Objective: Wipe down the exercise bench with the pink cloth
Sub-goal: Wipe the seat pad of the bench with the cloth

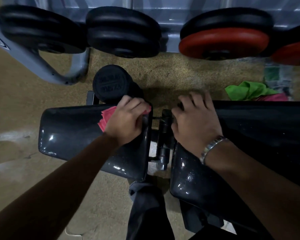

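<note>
The exercise bench has two shiny black pads: a seat pad [73, 135] on the left and a longer back pad [249, 135] on the right, joined by a black hinge [164, 135]. My left hand [126, 120] grips the pink cloth [105, 118] at the seat pad's far right corner, fingers curled over the edge. The cloth shows only beside my hand. My right hand [196, 122] rests on the near end of the back pad with fingers spread by the hinge. It wears a silver bracelet [210, 148].
A black foam roller [111, 84] stands just beyond the seat pad. Black weight plates [121, 32] and red plates [223, 44] hang on a grey rack [42, 63] behind. A green cloth [248, 90] lies on the brown floor at right. My leg [145, 213] is below the bench gap.
</note>
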Available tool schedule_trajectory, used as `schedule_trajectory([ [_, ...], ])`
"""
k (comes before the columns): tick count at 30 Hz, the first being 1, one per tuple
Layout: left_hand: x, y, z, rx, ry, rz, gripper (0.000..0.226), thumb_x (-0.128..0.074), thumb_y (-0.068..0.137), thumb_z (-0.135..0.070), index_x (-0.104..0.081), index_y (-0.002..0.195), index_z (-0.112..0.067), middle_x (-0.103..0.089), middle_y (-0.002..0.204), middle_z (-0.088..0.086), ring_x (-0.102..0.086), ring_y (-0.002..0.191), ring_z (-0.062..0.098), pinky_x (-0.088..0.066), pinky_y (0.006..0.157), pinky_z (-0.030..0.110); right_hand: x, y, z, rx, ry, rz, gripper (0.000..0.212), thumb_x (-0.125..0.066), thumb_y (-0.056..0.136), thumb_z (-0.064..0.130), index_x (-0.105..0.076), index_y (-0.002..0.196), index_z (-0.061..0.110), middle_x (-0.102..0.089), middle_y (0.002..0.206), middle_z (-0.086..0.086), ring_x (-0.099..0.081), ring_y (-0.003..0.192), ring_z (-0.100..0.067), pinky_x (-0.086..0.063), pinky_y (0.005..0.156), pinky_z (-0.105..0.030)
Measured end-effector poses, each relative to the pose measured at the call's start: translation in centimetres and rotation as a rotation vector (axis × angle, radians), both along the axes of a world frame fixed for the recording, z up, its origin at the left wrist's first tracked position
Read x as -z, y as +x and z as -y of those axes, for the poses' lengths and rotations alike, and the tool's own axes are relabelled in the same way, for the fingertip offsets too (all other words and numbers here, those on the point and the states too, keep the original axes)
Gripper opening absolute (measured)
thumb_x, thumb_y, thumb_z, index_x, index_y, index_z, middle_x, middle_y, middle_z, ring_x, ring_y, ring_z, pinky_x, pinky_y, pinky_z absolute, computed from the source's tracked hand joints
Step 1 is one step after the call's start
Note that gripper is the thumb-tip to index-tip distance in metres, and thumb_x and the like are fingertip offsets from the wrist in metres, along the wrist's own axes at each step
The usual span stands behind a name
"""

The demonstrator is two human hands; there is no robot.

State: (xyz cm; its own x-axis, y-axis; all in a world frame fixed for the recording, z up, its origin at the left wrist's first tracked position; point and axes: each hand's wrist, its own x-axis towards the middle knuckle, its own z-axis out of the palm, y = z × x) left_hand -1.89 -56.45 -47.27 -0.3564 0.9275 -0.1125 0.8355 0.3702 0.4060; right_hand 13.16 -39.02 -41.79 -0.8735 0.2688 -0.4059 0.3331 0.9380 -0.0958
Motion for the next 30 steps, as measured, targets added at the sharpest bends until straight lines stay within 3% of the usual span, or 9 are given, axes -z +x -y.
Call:
schedule_trajectory([
  [2, -0.1, -0.7, 0.9, 0.21, -0.05, -0.011, 0.036, -0.051, 0.084, -0.007, -0.07, 0.115, -0.007, -0.067, 0.121, 0.01, -0.055, 0.1, 0.035, -0.047, 0.089, 0.04, 0.4, 0.1, -0.4, -0.019, 0.002, 0.04, 0.043, -0.047, 0.093, 0.043, -0.066, 0.121, 0.017, -0.051, 0.138, -0.012, -0.044, 0.127, -0.038, -0.03, 0.114, -0.059],
  [4, 0.0, -1.1, 1.1, 0.259, -0.069, -0.03, 0.035, -0.05, 0.085, -0.009, -0.071, 0.113, -0.007, -0.067, 0.119, 0.011, -0.056, 0.099, 0.035, -0.049, 0.089, 0.042, 0.7, 0.1, -0.4, -0.03, 0.013, 0.041, 0.043, -0.045, 0.093, 0.043, -0.066, 0.118, 0.016, -0.051, 0.136, -0.013, -0.046, 0.122, -0.039, -0.034, 0.109, -0.058],
  [8, 0.5, 1.0, -1.4, -0.143, -0.015, 0.012, 0.031, -0.047, 0.085, -0.004, -0.071, 0.104, -0.009, -0.07, 0.109, 0.006, -0.058, 0.094, 0.034, -0.046, 0.084, 0.039, 0.7, 0.1, -0.1, -0.015, 0.033, 0.028, 0.044, -0.044, 0.091, 0.042, -0.069, 0.113, 0.014, -0.053, 0.132, -0.016, -0.048, 0.118, -0.041, -0.035, 0.107, -0.058],
  [10, 0.7, 2.2, -1.9, -0.201, -0.005, 0.038, 0.03, -0.048, 0.084, -0.002, -0.07, 0.103, -0.011, -0.069, 0.109, 0.005, -0.06, 0.095, 0.033, -0.043, 0.085, 0.037, 0.9, 0.3, -0.3, -0.019, 0.031, 0.007, 0.044, -0.044, 0.091, 0.042, -0.069, 0.112, 0.013, -0.054, 0.132, -0.016, -0.049, 0.118, -0.041, -0.035, 0.108, -0.058],
  [13, 0.1, 1.5, 0.1, 0.104, -0.078, 0.052, 0.034, -0.049, 0.08, -0.01, -0.071, 0.105, -0.012, -0.068, 0.113, 0.006, -0.055, 0.098, 0.031, -0.047, 0.083, 0.038, 1.0, 0.5, -0.3, -0.021, 0.02, -0.019, 0.042, -0.046, 0.092, 0.043, -0.069, 0.113, 0.015, -0.054, 0.133, -0.014, -0.049, 0.119, -0.039, -0.034, 0.108, -0.058],
  [15, -0.3, -0.3, 1.3, 0.146, -0.101, 0.026, 0.038, -0.047, 0.079, -0.013, -0.071, 0.108, -0.013, -0.068, 0.115, 0.008, -0.056, 0.1, 0.032, -0.046, 0.084, 0.038, 1.1, 0.5, -0.4, -0.021, 0.02, -0.022, 0.042, -0.044, 0.092, 0.044, -0.068, 0.113, 0.015, -0.053, 0.134, -0.014, -0.049, 0.12, -0.039, -0.033, 0.11, -0.058],
  [19, -0.3, -2.1, 1.3, -0.281, -0.008, -0.019, 0.029, -0.053, 0.085, -0.003, -0.072, 0.106, -0.012, -0.072, 0.109, 0.008, -0.06, 0.097, 0.035, -0.037, 0.086, 0.033, 1.5, 0.7, -0.3, -0.026, 0.038, -0.03, 0.043, -0.043, 0.093, 0.043, -0.068, 0.114, 0.015, -0.053, 0.133, -0.014, -0.049, 0.119, -0.04, -0.033, 0.11, -0.058],
  [24, -1.3, -0.3, 6.3, -0.126, 0.014, -0.049, 0.034, -0.057, 0.085, 0.002, -0.074, 0.113, -0.006, -0.071, 0.117, 0.011, -0.058, 0.101, 0.033, -0.039, 0.088, 0.03, 1.6, 0.9, -0.3, -0.028, 0.041, -0.054, 0.042, -0.045, 0.092, 0.041, -0.07, 0.111, 0.013, -0.055, 0.131, -0.016, -0.051, 0.116, -0.041, -0.035, 0.109, -0.059],
  [30, -1.2, 1.8, 9.2, -0.523, 0.039, -0.131, 0.037, -0.054, 0.083, -0.005, -0.074, 0.114, -0.008, -0.07, 0.116, 0.012, -0.051, 0.095, 0.031, -0.032, 0.08, 0.028, 1.8, 0.8, -0.3, -0.032, 0.072, -0.06, 0.042, -0.046, 0.092, 0.041, -0.07, 0.111, 0.013, -0.054, 0.131, -0.017, -0.05, 0.115, -0.042, -0.035, 0.107, -0.059],
])
